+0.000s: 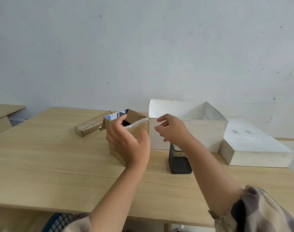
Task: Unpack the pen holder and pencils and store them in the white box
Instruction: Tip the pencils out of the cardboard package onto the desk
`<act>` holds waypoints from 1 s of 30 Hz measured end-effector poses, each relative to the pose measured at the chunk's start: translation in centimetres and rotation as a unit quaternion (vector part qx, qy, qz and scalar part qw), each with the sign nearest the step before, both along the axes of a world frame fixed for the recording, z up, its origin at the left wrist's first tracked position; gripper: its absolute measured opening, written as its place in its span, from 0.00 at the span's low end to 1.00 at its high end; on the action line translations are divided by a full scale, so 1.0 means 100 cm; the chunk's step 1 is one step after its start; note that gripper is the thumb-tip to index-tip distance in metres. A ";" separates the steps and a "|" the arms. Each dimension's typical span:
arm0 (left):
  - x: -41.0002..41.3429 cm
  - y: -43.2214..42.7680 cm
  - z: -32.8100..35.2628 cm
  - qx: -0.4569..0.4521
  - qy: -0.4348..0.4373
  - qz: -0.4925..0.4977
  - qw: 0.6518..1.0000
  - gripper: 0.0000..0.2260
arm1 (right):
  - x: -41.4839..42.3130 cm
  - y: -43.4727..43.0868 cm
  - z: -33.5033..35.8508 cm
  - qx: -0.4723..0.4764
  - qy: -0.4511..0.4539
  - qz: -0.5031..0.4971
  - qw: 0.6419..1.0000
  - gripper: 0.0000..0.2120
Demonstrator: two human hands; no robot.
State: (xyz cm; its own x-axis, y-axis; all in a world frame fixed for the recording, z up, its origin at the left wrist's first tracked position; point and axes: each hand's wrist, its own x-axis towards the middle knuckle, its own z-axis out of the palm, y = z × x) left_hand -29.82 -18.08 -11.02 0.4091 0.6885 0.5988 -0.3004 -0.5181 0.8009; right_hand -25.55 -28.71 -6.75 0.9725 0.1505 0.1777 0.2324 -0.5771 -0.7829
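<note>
No writing can be read anywhere; the brown carton (126,131) shows only a blue-and-white printed flap at its open top. The left hand (127,141) wraps around the carton's near side, fingers curled over the rim, holding it upright on the wooden table (50,164). The right hand (170,128) hovers half open above the black mesh pen holder (178,160), gripping nothing I can make out. The open white box (193,129) stands at two o'clock from the carton, touching it. A long taped cardboard packet (89,126) lies at ten o'clock.
</note>
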 end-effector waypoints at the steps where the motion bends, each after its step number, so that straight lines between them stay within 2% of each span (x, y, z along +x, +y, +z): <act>1: 0.002 0.007 -0.005 -0.067 0.030 -0.005 0.997 0.25 | 0.001 0.012 -0.006 -0.013 0.015 0.011 1.000 0.20; 3: 0.006 0.024 -0.016 -0.186 0.096 -0.033 0.977 0.22 | 0.003 0.035 -0.022 -0.035 0.023 0.016 0.999 0.27; 6: 0.012 0.045 -0.029 -0.258 0.145 -0.107 0.949 0.17 | 0.003 0.062 -0.043 -0.018 0.006 0.004 1.000 0.35; 11: 0.025 0.069 -0.042 -0.266 0.136 -0.158 0.941 0.12 | 0.005 0.088 -0.065 0.035 -0.060 -0.042 0.997 0.40; 15: 0.038 0.085 -0.051 -0.251 0.145 -0.210 0.934 0.13 | 0.012 0.097 -0.078 0.074 -0.071 -0.051 0.993 0.40; 17: 0.046 0.093 -0.058 -0.253 0.142 -0.239 0.926 0.10 | 0.013 0.102 -0.085 0.100 -0.079 -0.072 0.989 0.39; 20: 0.063 0.117 -0.061 -0.266 0.127 -0.190 0.937 0.07 | 0.008 0.113 -0.094 0.127 -0.147 -0.133 0.972 0.37; 23: 0.087 0.161 -0.059 -0.165 0.167 -0.072 0.969 0.11 | -0.003 0.129 -0.097 0.164 -0.278 -0.141 0.936 0.29; 25: 0.105 0.195 -0.059 -0.054 0.237 -0.017 0.970 0.16 | -0.012 0.141 -0.096 0.179 -0.328 -0.087 0.924 0.22; 28: 0.137 0.237 -0.057 0.134 0.338 0.031 0.931 0.21 | -0.020 0.161 -0.097 0.182 -0.313 0.041 0.931 0.14; 30: 0.159 0.259 -0.058 0.236 0.417 0.022 0.877 0.27 | -0.019 0.175 -0.101 0.149 -0.272 0.102 0.945 0.12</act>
